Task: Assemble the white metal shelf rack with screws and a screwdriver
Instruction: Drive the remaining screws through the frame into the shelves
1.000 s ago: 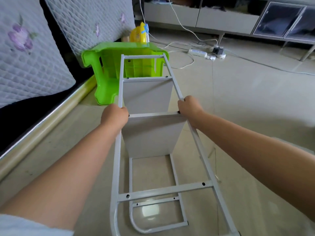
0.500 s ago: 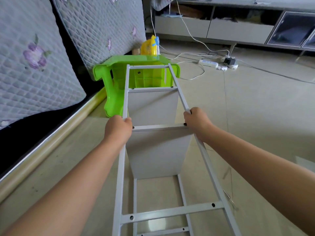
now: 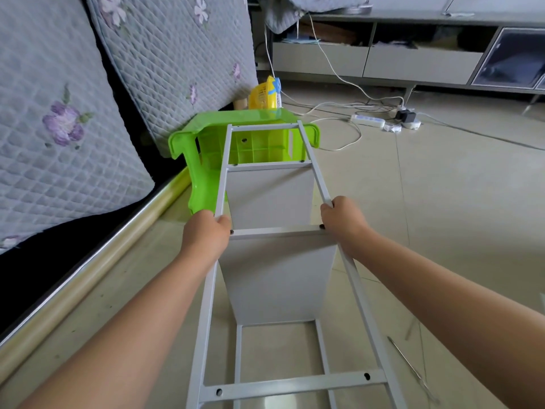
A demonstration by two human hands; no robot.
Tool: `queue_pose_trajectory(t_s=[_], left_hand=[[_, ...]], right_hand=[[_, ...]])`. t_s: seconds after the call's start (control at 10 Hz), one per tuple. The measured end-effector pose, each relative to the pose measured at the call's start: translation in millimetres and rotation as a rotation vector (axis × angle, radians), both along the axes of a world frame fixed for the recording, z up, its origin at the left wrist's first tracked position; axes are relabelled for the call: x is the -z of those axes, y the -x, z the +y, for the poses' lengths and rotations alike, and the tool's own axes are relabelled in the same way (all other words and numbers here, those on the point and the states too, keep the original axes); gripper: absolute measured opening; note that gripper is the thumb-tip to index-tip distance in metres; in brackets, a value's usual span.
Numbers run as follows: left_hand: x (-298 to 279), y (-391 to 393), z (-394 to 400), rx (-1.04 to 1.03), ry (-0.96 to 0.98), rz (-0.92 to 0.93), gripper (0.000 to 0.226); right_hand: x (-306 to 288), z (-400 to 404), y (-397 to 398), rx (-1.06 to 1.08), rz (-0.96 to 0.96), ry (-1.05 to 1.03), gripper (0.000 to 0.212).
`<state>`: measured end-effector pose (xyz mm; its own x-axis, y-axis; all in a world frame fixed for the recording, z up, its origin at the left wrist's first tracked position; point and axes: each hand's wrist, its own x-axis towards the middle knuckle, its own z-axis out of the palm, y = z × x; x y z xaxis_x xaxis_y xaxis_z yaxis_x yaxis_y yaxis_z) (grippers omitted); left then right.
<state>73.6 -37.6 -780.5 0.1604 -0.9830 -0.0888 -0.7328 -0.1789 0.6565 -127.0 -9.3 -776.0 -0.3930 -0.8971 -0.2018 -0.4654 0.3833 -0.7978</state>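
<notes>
Both hands, the left hand (image 3: pixel 206 236) and right hand (image 3: pixel 343 221), kept grasping the rack (image 3: pixel 269 199) rails as it tipped further toward the green stool (image 3: pixel 206 137), likely repositioning it for the next screws.

The tiled floor (image 3: pixel 442 216) carries a green stool (image 3: pixel 212 149) tipped on its side, a power strip (image 3: pixel 368 121) with trailing cables, a thin rod (image 3: pixel 410 367) (near the rack (image 3: pixel 274 202)), and two leaning mattresses (image 3: pixel 59 113).
</notes>
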Motion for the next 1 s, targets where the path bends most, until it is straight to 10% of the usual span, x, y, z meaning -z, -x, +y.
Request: queue_pose_trajectory(t_s=[1.0], left_hand=[[-11.4,-3.0,-84.5,0.065,0.022,-0.178,0.038]], right_hand=[[-13.2,-110.5,-12.1,-0.055,0.319,-0.097,0.032]])
